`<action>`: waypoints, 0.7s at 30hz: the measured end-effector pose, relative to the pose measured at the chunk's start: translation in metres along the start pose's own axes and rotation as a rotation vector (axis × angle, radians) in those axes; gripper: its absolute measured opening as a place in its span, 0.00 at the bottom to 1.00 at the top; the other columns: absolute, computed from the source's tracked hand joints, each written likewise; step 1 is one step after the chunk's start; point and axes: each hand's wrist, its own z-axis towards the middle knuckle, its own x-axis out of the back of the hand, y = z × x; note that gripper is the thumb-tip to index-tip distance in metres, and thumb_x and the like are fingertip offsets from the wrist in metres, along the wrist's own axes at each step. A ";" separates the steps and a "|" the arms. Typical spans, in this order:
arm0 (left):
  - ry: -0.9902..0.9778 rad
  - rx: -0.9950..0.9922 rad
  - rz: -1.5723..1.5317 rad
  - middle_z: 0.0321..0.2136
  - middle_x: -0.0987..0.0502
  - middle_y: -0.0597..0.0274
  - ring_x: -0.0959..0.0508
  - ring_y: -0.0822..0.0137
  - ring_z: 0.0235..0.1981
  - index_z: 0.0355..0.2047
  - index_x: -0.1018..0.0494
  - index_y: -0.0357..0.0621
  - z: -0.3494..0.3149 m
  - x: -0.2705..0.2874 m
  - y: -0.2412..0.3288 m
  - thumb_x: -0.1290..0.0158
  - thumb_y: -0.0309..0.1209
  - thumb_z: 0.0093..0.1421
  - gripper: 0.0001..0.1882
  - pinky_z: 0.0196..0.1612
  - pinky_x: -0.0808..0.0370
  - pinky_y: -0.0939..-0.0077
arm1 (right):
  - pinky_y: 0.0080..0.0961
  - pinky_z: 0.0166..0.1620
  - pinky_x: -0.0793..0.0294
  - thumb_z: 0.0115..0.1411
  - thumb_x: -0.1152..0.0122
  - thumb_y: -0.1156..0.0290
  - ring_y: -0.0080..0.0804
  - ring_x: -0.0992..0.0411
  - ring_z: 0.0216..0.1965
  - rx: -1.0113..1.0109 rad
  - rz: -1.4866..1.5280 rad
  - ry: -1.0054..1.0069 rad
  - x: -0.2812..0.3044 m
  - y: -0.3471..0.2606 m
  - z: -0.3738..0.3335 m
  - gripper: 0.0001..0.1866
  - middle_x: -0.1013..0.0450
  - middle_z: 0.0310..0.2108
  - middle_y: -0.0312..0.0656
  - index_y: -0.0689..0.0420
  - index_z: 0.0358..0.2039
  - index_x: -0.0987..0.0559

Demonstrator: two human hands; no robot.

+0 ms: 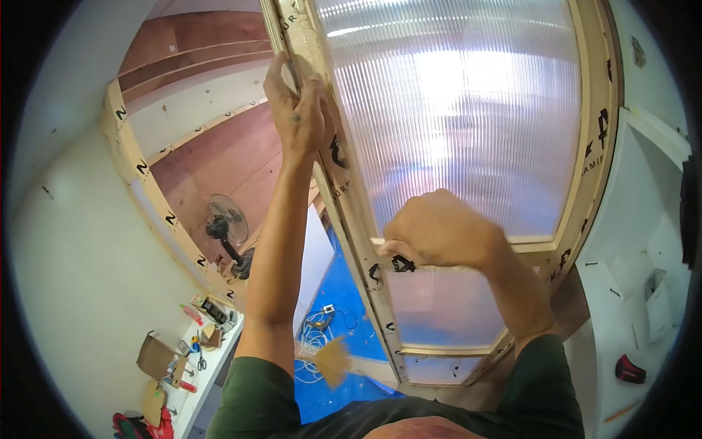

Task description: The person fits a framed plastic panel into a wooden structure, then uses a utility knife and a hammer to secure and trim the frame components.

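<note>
In front of me stands a tall wooden-framed door (349,197), its stiles covered in tape with black print. Ribbed translucent panels (468,139) fill the frame. High on the left stile, my left hand (298,117) is closed round the door's edge, fingers and thumb bent over it. My right hand (444,233) is curled into a fist over the large panel's lower left corner, just above the middle rail (537,257). Its fingers face away, so whatever they may hold is hidden.
A black fan (228,227) stands in the framed wall opening at left. A white counter (219,358) bears scissors and an open cardboard box (159,358). A white cable (313,344) and broom bristles (333,362) show above blue floor sheeting (358,314). A red-black tool (629,369) lies right.
</note>
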 end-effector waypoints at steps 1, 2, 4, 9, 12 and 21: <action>0.006 -0.012 0.014 0.62 0.39 0.43 0.34 0.53 0.64 0.70 0.44 0.33 0.003 0.002 0.000 0.42 0.34 0.67 0.36 0.65 0.34 0.61 | 0.40 0.37 0.22 0.64 0.35 0.60 0.48 0.20 0.30 0.004 0.019 0.122 -0.010 -0.001 0.000 0.15 0.20 0.26 0.47 0.57 0.25 0.19; 0.015 -0.015 0.011 0.62 0.40 0.44 0.33 0.55 0.63 0.70 0.43 0.33 0.001 -0.002 -0.002 0.43 0.34 0.68 0.35 0.65 0.34 0.61 | 0.41 0.37 0.22 0.63 0.36 0.61 0.50 0.21 0.31 -0.005 0.030 0.232 -0.026 0.004 0.001 0.14 0.21 0.26 0.48 0.57 0.26 0.18; 0.001 0.026 -0.077 0.61 0.38 0.46 0.32 0.58 0.61 0.69 0.43 0.33 0.001 -0.003 -0.002 0.43 0.38 0.69 0.35 0.63 0.33 0.64 | 0.42 0.37 0.21 0.61 0.36 0.62 0.51 0.21 0.32 0.047 0.084 0.327 -0.047 0.005 0.003 0.11 0.21 0.28 0.49 0.56 0.28 0.18; 0.000 0.077 -0.101 0.61 0.36 0.50 0.29 0.63 0.57 0.70 0.42 0.37 0.004 0.002 -0.007 0.42 0.39 0.69 0.35 0.59 0.29 0.69 | 0.46 0.39 0.20 0.58 0.36 0.67 0.49 0.21 0.36 0.327 0.210 -0.312 -0.071 -0.022 0.014 0.09 0.22 0.38 0.46 0.54 0.38 0.19; 0.002 0.066 -0.182 0.61 0.35 0.50 0.28 0.64 0.56 0.70 0.43 0.38 0.004 0.003 -0.001 0.43 0.38 0.70 0.35 0.57 0.28 0.71 | 0.44 0.42 0.19 0.58 0.38 0.73 0.49 0.20 0.41 0.402 0.116 0.107 -0.084 -0.031 0.022 0.15 0.21 0.44 0.46 0.55 0.47 0.19; -0.003 0.093 -0.163 0.63 0.36 0.46 0.31 0.57 0.62 0.69 0.40 0.36 0.001 0.003 -0.011 0.40 0.42 0.68 0.37 0.64 0.32 0.65 | 0.22 0.39 0.17 0.65 0.38 0.78 0.29 0.16 0.38 0.138 0.367 0.997 0.054 0.083 0.117 0.28 0.21 0.57 0.45 0.57 0.66 0.29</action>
